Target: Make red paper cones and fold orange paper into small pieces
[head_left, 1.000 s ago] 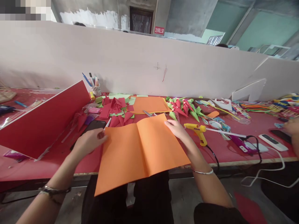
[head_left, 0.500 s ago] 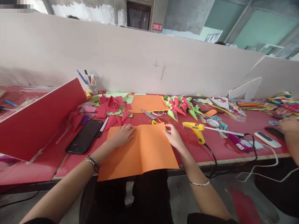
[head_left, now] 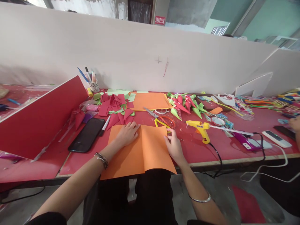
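An orange sheet of paper (head_left: 131, 159) with a crease down its middle lies at the table's front edge, its lower part overhanging my lap. My left hand (head_left: 127, 134) rests flat on the upper left half, fingers stretched toward the crease. At the upper right edge, my right hand (head_left: 173, 146) pinches the sheet between thumb and fingers, and that half is bent slightly upward. Just beyond the sheet lie scissors (head_left: 165, 121) with orange and yellow handles, blades apart. A yellow glue gun (head_left: 199, 128) holding a clear glue stick lies right of my right hand.
A black phone (head_left: 86, 136) and a marker (head_left: 105, 126) lie at left, near a standing red board (head_left: 47, 118). Behind are red paper pieces (head_left: 112, 103), an orange paper stack (head_left: 150, 100) and red and green paper cones (head_left: 185, 104). Another person's hand (head_left: 295, 123) shows at far right.
My right hand has drawn the sheet's right edge slightly inward, bending it more at the crease. My left hand has slid a little toward the crease. The whole view has shifted slightly.
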Tool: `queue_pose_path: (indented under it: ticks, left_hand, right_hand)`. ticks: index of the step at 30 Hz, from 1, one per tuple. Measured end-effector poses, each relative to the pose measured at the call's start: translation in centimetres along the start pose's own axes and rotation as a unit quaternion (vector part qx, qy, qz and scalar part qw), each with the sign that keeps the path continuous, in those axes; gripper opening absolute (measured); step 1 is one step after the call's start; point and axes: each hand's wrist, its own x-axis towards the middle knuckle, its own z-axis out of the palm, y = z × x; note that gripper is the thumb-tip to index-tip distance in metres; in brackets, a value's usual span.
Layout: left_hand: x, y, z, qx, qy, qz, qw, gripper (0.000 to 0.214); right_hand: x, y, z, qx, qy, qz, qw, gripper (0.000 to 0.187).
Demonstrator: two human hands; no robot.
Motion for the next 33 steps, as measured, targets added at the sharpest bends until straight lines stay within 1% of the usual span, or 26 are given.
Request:
queue_pose_path:
  ticks: [4,12,15,17,19,21,23,25,27,30,33]
  left_hand:
    - [0.0,0.2,0.0,0.011,-0.006,-0.006,1.0,0.041]
    - [-0.1,0.5,-0.1,0.013,-0.013,-0.016,1.0,0.043]
    - [-0.9,0.5,-0.4,0.006,-0.017,-0.018,1.0,0.043]
    - [-2.0,0.6,-0.5,-0.002,-0.022,-0.013,1.0,0.045]
    - [-3.1,1.0,-0.4,-0.01,-0.028,-0.011,0.999,0.044]
    - [-3.9,1.6,-0.4,-0.009,-0.037,-0.032,0.999,0.043]
    - [-4.1,2.3,-0.5,-0.003,-0.042,-0.059,0.997,0.043]
    - [-3.9,3.0,-0.7,0.003,-0.042,-0.077,0.996,0.043]
    - [-3.6,3.5,-0.8,0.009,-0.041,-0.088,0.995,0.043]
    - [-3.4,3.7,-0.8,0.013,-0.038,-0.095,0.995,0.044]
    - [-3.4,3.6,-0.7,0.016,-0.035,-0.094,0.995,0.043]
  right_hand:
    - [-0.2,0.2,-0.1,-0.012,0.002,0.009,1.0,0.031]
    - [-0.5,0.8,-0.9,0.0,0.008,0.007,1.0,0.029]
    - [-0.3,0.9,-1.1,0.023,0.013,0.015,1.0,0.032]
    - [-0.2,0.8,-1.3,0.05,0.01,0.029,0.998,0.038]
    - [-0.2,0.3,-1.7,0.102,-0.014,0.049,0.993,0.05]
    - [-0.5,-0.3,-2.3,0.169,-0.058,0.071,0.981,0.061]
    - [-1.0,-0.7,-2.7,0.207,-0.095,0.093,0.969,0.067]
    - [-1.5,-0.8,-2.9,0.2,-0.111,0.107,0.968,0.065]
    - [-2.1,-0.6,-2.8,0.175,-0.113,0.102,0.973,0.059]
    - [-2.6,0.0,-2.3,0.131,-0.096,0.065,0.985,0.051]
    - [-2.8,0.4,-2.0,0.077,-0.079,0.022,0.994,0.048]
